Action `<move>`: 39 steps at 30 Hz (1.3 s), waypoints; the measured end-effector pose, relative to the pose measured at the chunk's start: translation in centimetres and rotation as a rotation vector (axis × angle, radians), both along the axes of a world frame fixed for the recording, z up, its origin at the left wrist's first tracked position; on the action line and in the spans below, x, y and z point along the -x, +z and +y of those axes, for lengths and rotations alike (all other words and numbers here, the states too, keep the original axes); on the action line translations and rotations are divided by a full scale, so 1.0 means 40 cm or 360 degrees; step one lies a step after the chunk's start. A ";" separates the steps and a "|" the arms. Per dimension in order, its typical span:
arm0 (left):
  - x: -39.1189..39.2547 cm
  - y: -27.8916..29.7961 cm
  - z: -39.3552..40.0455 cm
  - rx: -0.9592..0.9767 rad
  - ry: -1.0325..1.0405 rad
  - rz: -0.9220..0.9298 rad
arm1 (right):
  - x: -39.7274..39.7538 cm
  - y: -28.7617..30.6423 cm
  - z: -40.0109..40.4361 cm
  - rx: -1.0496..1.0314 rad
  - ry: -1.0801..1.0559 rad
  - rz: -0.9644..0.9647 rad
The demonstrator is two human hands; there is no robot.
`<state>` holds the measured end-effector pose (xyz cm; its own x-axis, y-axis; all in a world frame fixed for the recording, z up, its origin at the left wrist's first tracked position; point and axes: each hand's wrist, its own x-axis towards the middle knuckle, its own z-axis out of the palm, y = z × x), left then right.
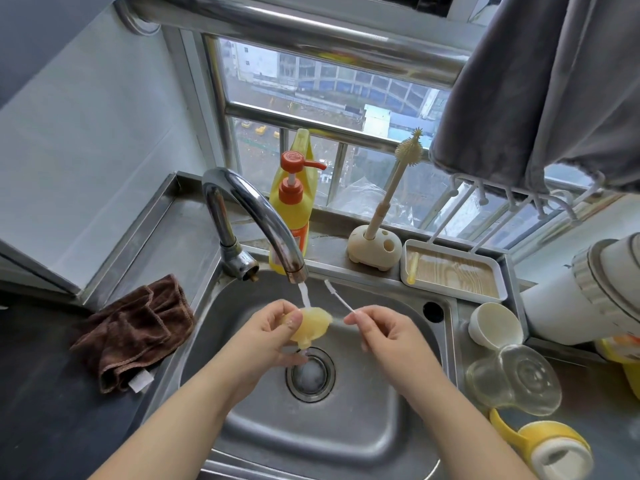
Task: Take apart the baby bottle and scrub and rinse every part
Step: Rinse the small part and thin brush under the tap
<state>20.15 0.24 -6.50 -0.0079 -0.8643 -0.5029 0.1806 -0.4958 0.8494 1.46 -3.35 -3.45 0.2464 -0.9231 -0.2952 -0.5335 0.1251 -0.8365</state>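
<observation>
Over the sink (398, 393), water is running in a thin stream from the faucet (256, 216) onto the yellowish silicone nipple (313, 327). The left hand (277, 332) is holding the nipple above the drain (310, 374); its grip is closed around the piece, thumb pressing the near side, fingers curling under it. The right hand (377, 329) is pinching the wire handle of a thin straw brush (337, 297) between thumb and fingertips, remaining fingers loosely curled. The brush is angling up and away toward the back of the sink, its bristled end free in the air; whether its lower end is touching the nipple, cannot tell.

On the steel surface (588, 410) right of the sink, the clear bottle body (516, 379) is lying on its side. A white cap (495, 323) is resting just behind it, mouth tilted up. A yellow handled collar ring (550, 445) is sitting nearer the lower edge.

On the ledge behind: a yellow soap pump bottle (292, 202), a bottle brush (391, 188) standing in a cream holder (374, 247), a white drying tray (453, 271). A brown cloth (138, 330) is lying crumpled left of the sink. A grey towel (540, 88) is hanging upper right.
</observation>
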 end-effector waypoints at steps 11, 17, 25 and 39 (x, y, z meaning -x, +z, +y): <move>-0.021 0.015 -0.026 0.0090 -0.0083 0.0100 | -0.004 0.036 -0.035 0.0737 0.0362 0.0713; -0.024 0.022 -0.026 0.0125 -0.0070 0.0134 | -0.009 0.041 -0.044 0.0637 0.0169 0.0560; -0.018 0.008 -0.025 0.0251 -0.0189 -0.0174 | -0.064 0.032 -0.030 0.0668 0.0247 0.0564; -0.009 0.010 -0.008 0.0285 -0.0138 -0.0061 | -0.030 0.038 -0.042 0.0483 0.0147 0.0446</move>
<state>20.51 -0.09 -6.12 -0.0702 -0.9368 -0.3427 0.1094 -0.3487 0.9308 2.65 -5.03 -1.93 0.2812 -0.9563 -0.0805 -0.7429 -0.1639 -0.6491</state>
